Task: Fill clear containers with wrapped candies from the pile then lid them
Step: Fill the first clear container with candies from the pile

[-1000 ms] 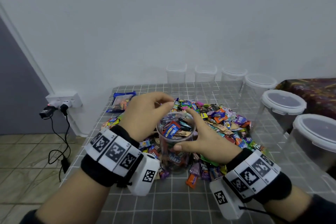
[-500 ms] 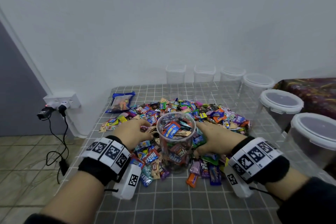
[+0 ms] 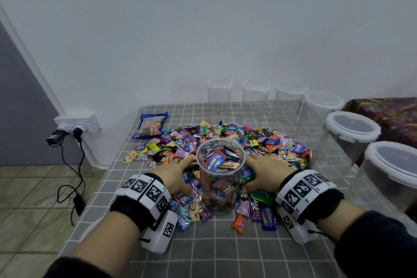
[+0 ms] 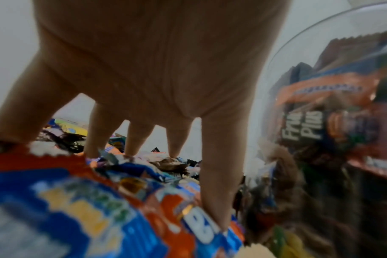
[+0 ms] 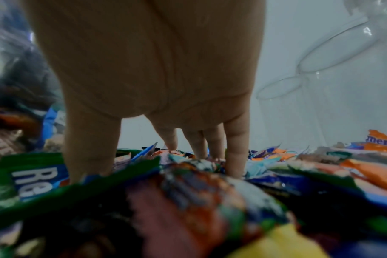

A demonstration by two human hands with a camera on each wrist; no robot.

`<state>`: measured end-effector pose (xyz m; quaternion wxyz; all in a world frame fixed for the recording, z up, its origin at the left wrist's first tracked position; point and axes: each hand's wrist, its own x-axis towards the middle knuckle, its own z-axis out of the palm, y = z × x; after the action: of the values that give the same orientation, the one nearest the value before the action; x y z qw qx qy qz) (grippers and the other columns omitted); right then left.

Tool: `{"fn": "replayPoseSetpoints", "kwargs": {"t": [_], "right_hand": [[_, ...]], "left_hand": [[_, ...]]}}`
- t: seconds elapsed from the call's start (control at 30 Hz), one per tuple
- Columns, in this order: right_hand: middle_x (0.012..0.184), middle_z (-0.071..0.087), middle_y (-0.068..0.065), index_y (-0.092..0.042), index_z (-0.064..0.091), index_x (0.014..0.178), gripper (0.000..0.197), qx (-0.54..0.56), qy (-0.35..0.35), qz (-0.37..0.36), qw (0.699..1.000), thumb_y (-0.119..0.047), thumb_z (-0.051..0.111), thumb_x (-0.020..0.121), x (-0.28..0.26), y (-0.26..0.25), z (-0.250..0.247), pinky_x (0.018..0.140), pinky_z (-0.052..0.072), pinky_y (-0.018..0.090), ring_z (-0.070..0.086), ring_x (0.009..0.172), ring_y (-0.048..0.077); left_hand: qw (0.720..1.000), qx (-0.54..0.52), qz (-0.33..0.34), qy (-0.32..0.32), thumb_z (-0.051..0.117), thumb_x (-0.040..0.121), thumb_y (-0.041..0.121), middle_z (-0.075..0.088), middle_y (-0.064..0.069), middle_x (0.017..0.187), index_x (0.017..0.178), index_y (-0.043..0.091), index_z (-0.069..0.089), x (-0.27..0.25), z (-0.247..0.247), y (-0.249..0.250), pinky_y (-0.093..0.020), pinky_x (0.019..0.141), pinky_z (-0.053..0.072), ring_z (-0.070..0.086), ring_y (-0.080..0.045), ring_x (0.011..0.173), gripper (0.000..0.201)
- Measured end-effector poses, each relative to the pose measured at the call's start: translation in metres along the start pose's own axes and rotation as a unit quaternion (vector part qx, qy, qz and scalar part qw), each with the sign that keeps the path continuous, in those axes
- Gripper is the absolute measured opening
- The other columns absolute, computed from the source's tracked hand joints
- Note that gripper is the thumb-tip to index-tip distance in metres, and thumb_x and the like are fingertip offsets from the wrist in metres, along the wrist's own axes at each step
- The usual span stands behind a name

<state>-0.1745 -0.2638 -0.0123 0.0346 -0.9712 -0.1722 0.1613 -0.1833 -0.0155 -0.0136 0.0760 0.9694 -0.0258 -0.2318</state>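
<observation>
A clear round container (image 3: 220, 178), lidless and nearly full of wrapped candies, stands in the near edge of the candy pile (image 3: 237, 140) on the grey checked table. My left hand (image 3: 178, 170) lies palm down on the candies just left of it, fingers spread and straight (image 4: 135, 143). My right hand (image 3: 265, 168) lies palm down on the candies just right of it, fingers reaching down into the wrappers (image 5: 234, 157). Neither hand holds the container. In the left wrist view the container wall (image 4: 320, 122) is close at the right.
Several empty lidded clear containers line the back and right of the table (image 3: 220, 90), (image 3: 352, 133), (image 3: 392, 171). A blue snack bag (image 3: 152, 125) lies at the back left. The table's left edge (image 3: 97, 189) drops to a tiled floor with a wall socket and cables (image 3: 72, 131).
Both hands have come down from the container's rim onto the candy pile on either side of it and spread flat. The container has stayed in place.
</observation>
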Motion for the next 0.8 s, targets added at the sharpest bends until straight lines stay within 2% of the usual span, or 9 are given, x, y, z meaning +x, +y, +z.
{"fn": "replayPoseSetpoints", "kwargs": {"t": [0.1, 0.23, 0.37, 0.5, 0.6, 0.73, 0.8], "right_hand": [[0.142, 0.037, 0.001, -0.025, 0.025, 0.148, 0.082, -0.021, 0.000, 0.006, 1.000, -0.054, 0.064, 0.081, 0.001, -0.001, 0.001, 0.099, 0.039, 0.036, 0.039, 0.128, 0.022], [0.132, 0.044, 0.003, -0.026, 0.042, 0.139, 0.059, -0.038, 0.013, 0.008, 0.999, -0.047, 0.060, 0.087, 0.000, -0.004, -0.002, 0.095, 0.040, 0.033, 0.045, 0.121, 0.022], [0.126, 0.046, 0.003, -0.024, 0.055, 0.129, 0.037, -0.014, 0.039, 0.005, 0.999, -0.033, 0.054, 0.093, -0.004, -0.006, -0.005, 0.091, 0.040, 0.029, 0.049, 0.115, 0.021], [0.122, 0.047, 0.003, -0.021, 0.061, 0.119, 0.027, 0.001, 0.052, 0.002, 0.999, -0.025, 0.052, 0.094, -0.004, -0.006, -0.004, 0.087, 0.041, 0.028, 0.052, 0.110, 0.021], [0.120, 0.048, 0.003, -0.019, 0.064, 0.113, 0.023, 0.011, 0.058, 0.007, 0.998, -0.020, 0.052, 0.094, -0.002, -0.006, -0.004, 0.086, 0.042, 0.028, 0.053, 0.109, 0.022], [0.115, 0.049, 0.005, -0.013, 0.063, 0.105, 0.018, 0.020, 0.068, 0.018, 0.997, -0.014, 0.050, 0.093, -0.001, -0.005, -0.003, 0.084, 0.042, 0.030, 0.053, 0.104, 0.023], [0.106, 0.048, 0.004, -0.012, 0.061, 0.098, 0.013, 0.023, 0.076, 0.019, 0.997, -0.012, 0.049, 0.092, 0.000, -0.004, -0.003, 0.080, 0.041, 0.029, 0.053, 0.101, 0.023]], "left_hand": [[1.000, 0.008, 0.011, 0.020, 0.073, 0.078, 0.039, 0.045, 0.000, 0.144, 0.147, 0.039, 0.022, -0.002, 0.001, 0.004, -0.032, 0.089, 0.046, 0.052, -0.022, 0.120, 0.086], [0.998, 0.012, 0.008, 0.064, 0.070, 0.081, 0.038, 0.055, 0.004, 0.135, 0.136, 0.035, 0.046, -0.004, 0.000, 0.007, -0.032, 0.093, 0.046, 0.053, -0.021, 0.119, 0.060], [0.995, 0.004, 0.000, 0.098, 0.066, 0.084, 0.037, 0.066, 0.006, 0.114, 0.117, 0.035, 0.063, -0.005, 0.003, 0.008, -0.038, 0.091, 0.049, 0.053, -0.021, 0.113, 0.034], [0.990, -0.001, -0.003, 0.139, 0.062, 0.088, 0.036, 0.068, 0.006, 0.106, 0.106, 0.031, 0.069, -0.008, 0.002, 0.010, -0.031, 0.083, 0.050, 0.059, -0.016, 0.101, 0.021], [0.987, 0.001, 0.001, 0.163, 0.058, 0.090, 0.029, 0.068, 0.005, 0.102, 0.098, 0.025, 0.069, -0.012, 0.001, 0.011, -0.027, 0.076, 0.045, 0.061, -0.015, 0.096, 0.014], [0.984, -0.002, -0.002, 0.177, 0.057, 0.091, 0.027, 0.065, 0.004, 0.091, 0.086, 0.023, 0.064, -0.014, 0.001, 0.013, -0.027, 0.074, 0.044, 0.060, -0.016, 0.092, 0.010], [0.981, -0.015, -0.003, 0.193, 0.056, 0.091, 0.026, 0.059, 0.005, 0.083, 0.079, 0.024, 0.059, -0.015, 0.002, 0.013, -0.027, 0.072, 0.044, 0.060, -0.017, 0.091, 0.012]]}}
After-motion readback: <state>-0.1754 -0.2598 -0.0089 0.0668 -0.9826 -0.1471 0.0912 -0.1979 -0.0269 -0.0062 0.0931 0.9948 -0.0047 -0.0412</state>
